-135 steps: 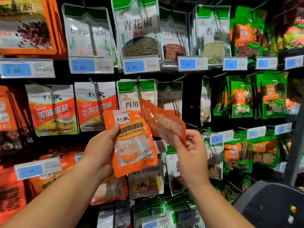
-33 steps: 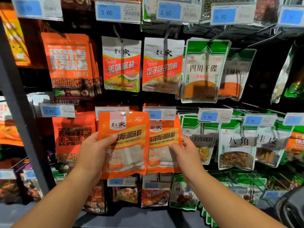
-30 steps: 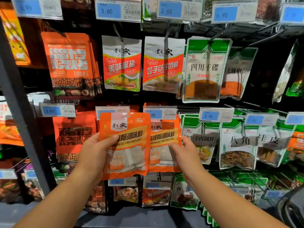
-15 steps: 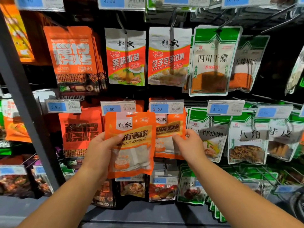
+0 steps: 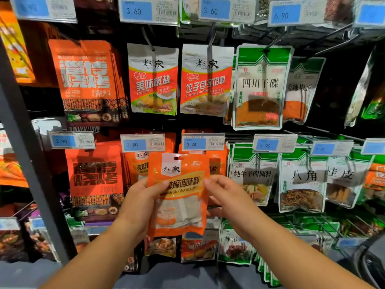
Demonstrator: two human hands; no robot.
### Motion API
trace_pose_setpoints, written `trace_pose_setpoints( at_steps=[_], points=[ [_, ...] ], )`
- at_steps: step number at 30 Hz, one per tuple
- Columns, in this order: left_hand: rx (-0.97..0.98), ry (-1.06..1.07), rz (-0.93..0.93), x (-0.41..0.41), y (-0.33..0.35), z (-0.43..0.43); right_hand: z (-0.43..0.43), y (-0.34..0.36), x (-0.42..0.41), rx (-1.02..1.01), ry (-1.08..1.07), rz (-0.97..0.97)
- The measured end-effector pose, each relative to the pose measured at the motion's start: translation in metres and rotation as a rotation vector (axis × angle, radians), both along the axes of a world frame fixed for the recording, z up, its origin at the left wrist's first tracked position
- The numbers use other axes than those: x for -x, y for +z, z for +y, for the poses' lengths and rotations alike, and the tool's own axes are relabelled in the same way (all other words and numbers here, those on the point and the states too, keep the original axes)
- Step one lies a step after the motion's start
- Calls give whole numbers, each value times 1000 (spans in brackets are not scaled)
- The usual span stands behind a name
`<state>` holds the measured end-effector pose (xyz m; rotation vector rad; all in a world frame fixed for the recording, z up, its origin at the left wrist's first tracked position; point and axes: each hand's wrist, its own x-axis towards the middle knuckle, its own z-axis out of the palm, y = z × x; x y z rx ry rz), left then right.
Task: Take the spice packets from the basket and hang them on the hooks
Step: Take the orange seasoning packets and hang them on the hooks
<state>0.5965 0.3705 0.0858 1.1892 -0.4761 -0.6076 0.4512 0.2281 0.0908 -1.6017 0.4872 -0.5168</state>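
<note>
I hold an orange spice packet (image 5: 179, 195) upright in front of the middle row of hooks. My left hand (image 5: 141, 203) grips its left edge, thumb on the front. My right hand (image 5: 227, 197) pinches its right edge with the fingertips. The packet's hang hole is at its top, just below the 3.50 price tag (image 5: 142, 143) and the 3.60 price tag (image 5: 203, 142). A second orange packet of the same kind (image 5: 217, 163) hangs behind it on the hook under the 3.60 tag, mostly hidden.
Rows of hanging packets fill the rack: orange barbecue packets (image 5: 93, 176) at left, green-and-white packets (image 5: 254, 174) at right, more rows above and below. A grey upright post (image 5: 27, 142) stands at left. A dark basket edge (image 5: 373, 261) shows at bottom right.
My right hand has let go of the second orange packet, which now hangs under the 3.60 tag, and has moved left onto the packet in my left hand. That packet has shifted right.
</note>
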Motion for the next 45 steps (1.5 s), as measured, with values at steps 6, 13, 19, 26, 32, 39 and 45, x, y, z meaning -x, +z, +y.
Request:
trace_pose_setpoints(
  at_steps=[6, 13, 19, 26, 32, 39, 45],
  points=[
    [-50, -87, -71, 11, -6, -27, -8, -11, 1, -20, -84, -103],
    [-94, -26, -203, 6, -8, -47, -29, -9, 1, 18, -193, -123],
    [-111, 28, -271, 0, -6, -59, -45, -11, -7, 73, -237, -115],
    [-212, 120, -384, -12, -10, -66, -57, -13, -17, 85, -284, -47],
    [-210, 145, -393, -16, -8, -66, -59, -15, -29, 137, -361, -42],
    [-127, 112, -454, -22, -8, -60, -50, -23, -28, 116, -367, -117],
    [-89, 102, -421, -22, -6, -57, -49, -17, -27, 222, -408, -133]
  ],
)
